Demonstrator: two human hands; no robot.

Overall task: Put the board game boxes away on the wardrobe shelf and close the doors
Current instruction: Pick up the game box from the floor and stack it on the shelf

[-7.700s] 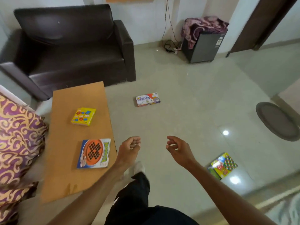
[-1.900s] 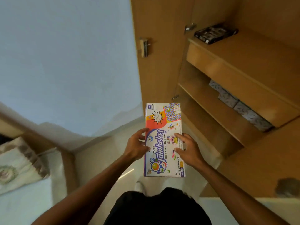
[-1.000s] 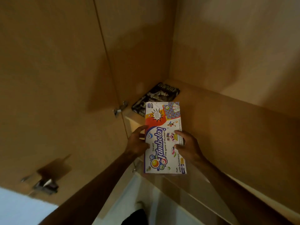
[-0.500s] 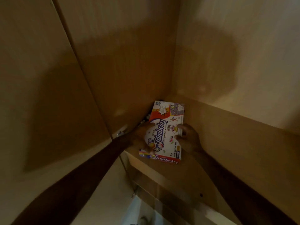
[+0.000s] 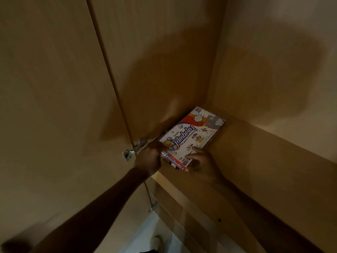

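Observation:
The colourful Tambola box [image 5: 191, 132] lies flat in the back left corner of the wooden wardrobe shelf [image 5: 255, 161], its near end just inside the shelf's front edge. My left hand [image 5: 148, 157] is curled at the box's near left corner. My right hand [image 5: 204, 165] holds the near right corner, fingers on the lid and thumb at the front edge. The black box seen earlier on this shelf is hidden from view.
The open wardrobe door [image 5: 54, 106] stands close on the left, with a metal hinge [image 5: 135, 148] beside my left hand and another hinge [image 5: 153, 207] lower down. Wardrobe walls enclose the shelf at the back and left. Pale floor [image 5: 145, 240] shows below.
The box has gone from tilted in both hands to lying flat and deeper in the shelf's corner. Both hands have slid back to its near end.

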